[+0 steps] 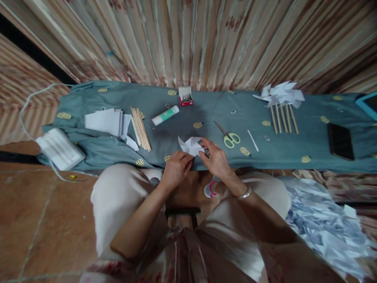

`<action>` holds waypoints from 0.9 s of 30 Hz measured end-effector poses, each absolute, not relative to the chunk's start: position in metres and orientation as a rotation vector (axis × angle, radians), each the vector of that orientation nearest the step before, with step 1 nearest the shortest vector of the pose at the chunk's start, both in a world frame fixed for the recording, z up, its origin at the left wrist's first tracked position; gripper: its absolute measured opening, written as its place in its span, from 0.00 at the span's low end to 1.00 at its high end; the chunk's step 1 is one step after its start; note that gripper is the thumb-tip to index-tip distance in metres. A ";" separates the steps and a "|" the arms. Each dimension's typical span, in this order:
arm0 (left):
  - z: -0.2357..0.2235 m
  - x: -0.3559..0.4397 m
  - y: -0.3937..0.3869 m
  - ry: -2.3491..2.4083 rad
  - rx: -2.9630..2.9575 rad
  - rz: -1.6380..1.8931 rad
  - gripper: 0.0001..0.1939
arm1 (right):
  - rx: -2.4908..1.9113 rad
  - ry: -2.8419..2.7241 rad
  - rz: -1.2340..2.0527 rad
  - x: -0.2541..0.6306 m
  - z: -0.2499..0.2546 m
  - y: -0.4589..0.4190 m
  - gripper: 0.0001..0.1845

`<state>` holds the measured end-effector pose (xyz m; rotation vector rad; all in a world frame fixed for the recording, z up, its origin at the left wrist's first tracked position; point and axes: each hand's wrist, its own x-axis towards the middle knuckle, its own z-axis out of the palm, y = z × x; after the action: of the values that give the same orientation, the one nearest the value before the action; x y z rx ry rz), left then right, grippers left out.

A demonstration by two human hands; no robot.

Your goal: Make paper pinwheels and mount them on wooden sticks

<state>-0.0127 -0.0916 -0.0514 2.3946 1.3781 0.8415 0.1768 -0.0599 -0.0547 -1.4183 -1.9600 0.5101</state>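
A white paper pinwheel (191, 146) lies near the front edge of the cloth-covered table, between my hands. My left hand (177, 167) has its fingers closed on the pinwheel's near left edge. With thumb and fingers curved around its right side, my right hand (216, 157) grips a blade of the same pinwheel. Just right of that hand rest green-handled scissors (229, 136), blades pointing up and left. Beyond the pinwheel are a glue stick (165, 115) and a small red-and-white box of metal pins (185, 97). My fingertips partly cover the paper.
Wooden sticks (140, 129) and stacked paper pieces (104, 122) lie left, beside a white power strip (60, 148). Finished pinwheels on sticks (284, 96), a paper strip (253, 140) and a black phone (341, 142) lie right. Below right is a heap of folded paper (326, 224).
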 end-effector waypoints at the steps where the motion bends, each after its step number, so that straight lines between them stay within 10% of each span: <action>1: -0.051 -0.013 -0.092 1.378 2.389 0.855 0.10 | -1.433 -1.943 0.547 0.175 -0.054 -0.059 0.24; 7: -0.052 -0.023 -0.092 1.445 2.127 1.116 0.11 | -1.459 -1.631 0.901 0.168 -0.053 -0.050 0.24; 14: -0.045 -0.029 -0.070 1.475 1.265 1.415 0.39 | -1.178 -1.129 1.233 0.169 -0.029 -0.038 0.26; 27: 0.034 -0.008 -0.029 1.000 0.740 1.230 0.21 | -0.950 -1.007 1.351 0.157 0.015 -0.032 0.28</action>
<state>-0.0079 -0.0285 0.0336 0.7402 1.0001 1.2297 0.1574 -0.0319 0.0153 -0.9497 -1.0065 1.3512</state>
